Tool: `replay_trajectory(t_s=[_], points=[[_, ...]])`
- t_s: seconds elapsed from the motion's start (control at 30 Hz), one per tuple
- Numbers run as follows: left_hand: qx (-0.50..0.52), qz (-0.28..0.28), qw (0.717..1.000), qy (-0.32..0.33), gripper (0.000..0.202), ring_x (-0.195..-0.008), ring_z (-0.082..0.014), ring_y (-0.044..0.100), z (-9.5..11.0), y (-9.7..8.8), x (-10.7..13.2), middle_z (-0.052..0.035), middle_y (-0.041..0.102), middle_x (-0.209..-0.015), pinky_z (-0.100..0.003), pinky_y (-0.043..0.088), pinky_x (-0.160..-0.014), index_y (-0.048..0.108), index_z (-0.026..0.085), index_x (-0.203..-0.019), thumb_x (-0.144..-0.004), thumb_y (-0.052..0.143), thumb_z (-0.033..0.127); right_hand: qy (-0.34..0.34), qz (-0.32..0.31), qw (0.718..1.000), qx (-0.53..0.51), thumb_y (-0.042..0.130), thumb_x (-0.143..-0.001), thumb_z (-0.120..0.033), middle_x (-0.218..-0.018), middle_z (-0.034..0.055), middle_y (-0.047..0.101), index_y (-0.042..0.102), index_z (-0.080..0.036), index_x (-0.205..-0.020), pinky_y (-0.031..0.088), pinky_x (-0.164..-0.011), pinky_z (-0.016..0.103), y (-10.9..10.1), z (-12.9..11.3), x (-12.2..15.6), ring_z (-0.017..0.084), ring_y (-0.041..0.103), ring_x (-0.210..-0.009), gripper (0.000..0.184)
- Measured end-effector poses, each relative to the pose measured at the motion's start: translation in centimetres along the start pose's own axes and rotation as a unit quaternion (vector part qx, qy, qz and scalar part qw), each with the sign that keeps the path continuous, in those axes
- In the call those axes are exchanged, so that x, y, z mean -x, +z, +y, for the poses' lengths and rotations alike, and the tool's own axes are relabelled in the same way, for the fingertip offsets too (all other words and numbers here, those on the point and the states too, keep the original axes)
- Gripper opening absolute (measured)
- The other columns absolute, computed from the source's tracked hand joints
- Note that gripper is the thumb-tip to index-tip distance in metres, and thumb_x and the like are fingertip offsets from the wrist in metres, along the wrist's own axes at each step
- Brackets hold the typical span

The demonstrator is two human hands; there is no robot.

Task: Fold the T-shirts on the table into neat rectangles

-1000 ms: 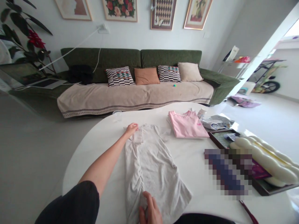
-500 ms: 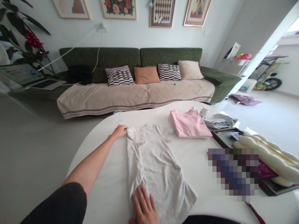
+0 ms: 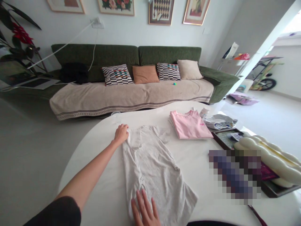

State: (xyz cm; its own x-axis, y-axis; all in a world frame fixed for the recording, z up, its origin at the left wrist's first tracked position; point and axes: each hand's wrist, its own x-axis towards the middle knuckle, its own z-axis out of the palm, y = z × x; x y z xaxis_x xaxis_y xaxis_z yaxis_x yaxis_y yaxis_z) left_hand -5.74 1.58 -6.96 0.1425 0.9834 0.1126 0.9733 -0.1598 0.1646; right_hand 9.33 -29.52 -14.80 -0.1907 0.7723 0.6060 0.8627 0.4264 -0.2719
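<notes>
My right hand (image 3: 144, 212) lies flat with fingers spread, palm down on the lower end of the grey T-shirt (image 3: 152, 163), bottom centre. My left hand (image 3: 121, 134) is curled at the shirt's shoulder, mid-frame; I cannot tell whether it pinches cloth. The shirt lies lengthwise on the white table (image 3: 98, 144), left side folded in. Right of it: folded pink shirt (image 3: 189, 125). Far right: dark tray (image 3: 217, 139) holding a cream ribbed object (image 3: 270, 160).
</notes>
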Motion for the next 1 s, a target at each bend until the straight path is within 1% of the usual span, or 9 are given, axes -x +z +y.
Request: replay_trajectory(t_s=[0.1, 0.27, 0.37, 0.47, 0.57, 0.67, 0.83, 0.9, 1.0], points=[[0.023, 0.002, 0.998, 0.065, 0.044, -0.124, -0.0234, 0.029, 1.8, 2.1, 2.6, -0.0082, 0.037, -0.133, -0.035, 0.025, -0.101, 0.041, 0.020, -0.126, -0.083, 0.036, 0.025, -0.017, 0.008, 1.000, 0.002, 0.044, -0.075, -0.050, -0.122, 0.0058, 0.054, 0.043, -0.021, -0.127, 0.042, -0.084, 0.037, 0.4, 0.1, -1.0, 0.026, 0.051, -0.109, 0.059], [0.042, -0.046, 0.997, 0.054, 0.055, -0.131, -0.0356, 0.006, 2.6, 5.0, 4.9, -0.0041, 0.022, -0.144, -0.056, 0.013, -0.100, 0.031, 0.030, -0.134, -0.083, 0.037, 0.050, -0.037, -0.060, 0.997, -0.008, 0.049, -0.073, -0.048, -0.125, 0.0071, 0.050, 0.036, -0.019, -0.132, 0.042, -0.084, 0.038, 0.6, 0.0, -0.9, 0.026, 0.049, -0.111, 0.067], [0.054, -0.077, 0.995, 0.037, 0.056, -0.131, -0.0375, 0.007, 2.5, 4.2, 4.5, -0.0045, 0.023, -0.143, -0.058, 0.013, -0.098, 0.034, 0.032, -0.132, -0.080, 0.042, 0.052, -0.045, -0.084, 0.995, -0.031, 0.049, -0.075, -0.044, -0.126, 0.0069, 0.050, 0.037, -0.025, -0.131, 0.044, -0.082, 0.037, -1.6, 1.9, -1.2, 0.025, 0.049, -0.112, 0.060], [0.060, -0.098, 0.993, 0.030, 0.052, -0.124, -0.0401, 0.025, 4.0, 2.1, 3.2, -0.0132, 0.037, -0.135, -0.058, 0.023, -0.094, 0.045, 0.024, -0.125, -0.079, 0.046, 0.047, 0.070, -0.066, 0.995, -0.025, 0.044, -0.082, -0.033, -0.126, 0.0084, 0.049, 0.040, -0.024, -0.127, 0.043, -0.086, 0.034, -5.5, 6.6, -1.9, 0.022, 0.047, -0.114, 0.046], [0.075, -0.084, 0.992, 0.060, 0.038, -0.113, -0.0286, 0.043, 8.1, 1.1, 1.5, -0.0132, 0.050, -0.121, -0.043, 0.032, -0.094, 0.052, 0.019, -0.116, -0.083, 0.042, 0.035, 0.240, 0.000, 0.970, 0.021, 0.038, -0.085, -0.037, -0.109, 0.0131, 0.057, 0.048, -0.016, -0.117, 0.045, -0.083, 0.036, -8.4, 12.4, -1.9, 0.023, 0.054, -0.101, 0.040], [0.105, -0.087, 0.985, 0.101, 0.031, -0.104, -0.0190, 0.050, 14.0, 2.0, 0.1, -0.0078, 0.054, -0.112, -0.028, 0.037, -0.089, 0.056, 0.021, -0.108, -0.083, 0.044, 0.034, 0.318, -0.026, 0.947, 0.026, 0.042, -0.081, -0.045, -0.085, 0.0095, 0.062, 0.051, -0.014, -0.109, 0.048, -0.069, 0.033, -9.3, 16.1, -1.1, 0.021, 0.059, -0.078, 0.043], [0.161, -0.085, 0.981, 0.061, 0.038, -0.103, -0.0245, 0.050, 21.9, 5.0, -0.7, -0.0098, 0.052, -0.108, -0.034, 0.039, -0.086, 0.055, 0.018, -0.101, -0.072, 0.059, 0.043, 0.323, -0.129, 0.937, 0.002, 0.049, -0.078, -0.037, -0.066, 0.0005, 0.058, 0.053, -0.020, -0.085, 0.044, -0.060, 0.028, -9.0, 15.8, -0.7, 0.018, 0.058, -0.065, 0.018], [0.197, -0.081, 0.977, 0.023, 0.033, -0.106, -0.0268, 0.048, 23.2, 5.7, -0.9, -0.0125, 0.052, -0.109, -0.037, 0.037, -0.088, 0.054, 0.016, -0.098, -0.072, 0.061, 0.034, 0.318, -0.136, 0.938, 0.006, 0.048, -0.078, -0.033, -0.064, 0.0000, 0.057, 0.050, -0.021, -0.074, 0.043, -0.059, 0.028, -9.2, 15.2, -1.0, 0.018, 0.058, -0.064, 0.013], [0.282, -0.068, 0.956, -0.038, 0.016, -0.104, -0.0247, 0.050, 23.0, 5.6, -1.5, -0.0117, 0.055, -0.105, -0.036, 0.036, -0.088, 0.055, 0.016, -0.090, -0.076, 0.055, 0.024, 0.307, -0.106, 0.946, -0.020, 0.045, -0.080, -0.030, -0.069, 0.0015, 0.057, 0.045, -0.022, -0.070, 0.045, -0.061, 0.028, -9.9, 14.8, -1.5, 0.016, 0.057, -0.065, 0.013]])
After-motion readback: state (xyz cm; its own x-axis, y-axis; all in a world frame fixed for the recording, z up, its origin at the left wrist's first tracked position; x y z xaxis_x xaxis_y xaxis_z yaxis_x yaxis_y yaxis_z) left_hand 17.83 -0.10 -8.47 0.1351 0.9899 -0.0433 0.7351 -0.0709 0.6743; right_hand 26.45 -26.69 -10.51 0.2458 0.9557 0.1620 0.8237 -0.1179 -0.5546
